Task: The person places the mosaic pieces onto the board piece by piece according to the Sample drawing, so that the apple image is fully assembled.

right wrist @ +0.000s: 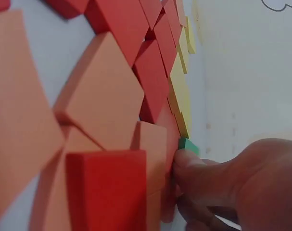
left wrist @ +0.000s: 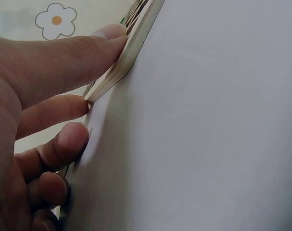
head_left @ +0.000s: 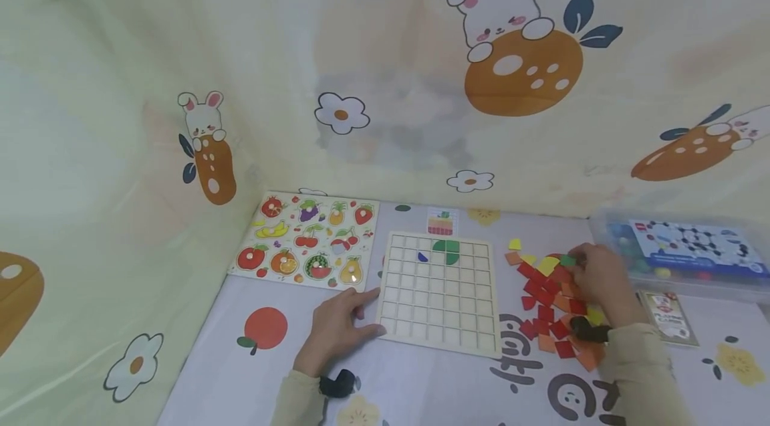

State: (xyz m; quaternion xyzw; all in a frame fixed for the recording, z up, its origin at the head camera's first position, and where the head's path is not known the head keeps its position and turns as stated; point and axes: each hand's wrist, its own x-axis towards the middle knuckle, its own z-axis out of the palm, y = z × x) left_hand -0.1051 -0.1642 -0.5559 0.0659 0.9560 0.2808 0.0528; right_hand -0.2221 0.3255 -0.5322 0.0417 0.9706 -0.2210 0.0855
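Observation:
A square wooden grid board (head_left: 433, 309) lies on the table, with green quarter-circle pieces (head_left: 451, 253) and a small blue piece (head_left: 423, 257) near its far edge. My left hand (head_left: 338, 329) rests against the board's left edge. In the left wrist view, the thumb (left wrist: 83, 60) and index finger press that edge; the other fingers are loosely bent. At the far side of a heap of red, orange and yellow pieces (head_left: 544, 292), my right hand (head_left: 601, 279) pinches a green piece (right wrist: 188, 144). Its fingers hide most of that piece.
A small picture card (head_left: 442, 221) lies behind the board. The fruit puzzle board (head_left: 309, 239) is at the back left. On the right stand a clear plastic box (head_left: 692, 252) and a playing-card pack (head_left: 668, 317). A printed cloth wall (head_left: 391, 65) rises behind the table.

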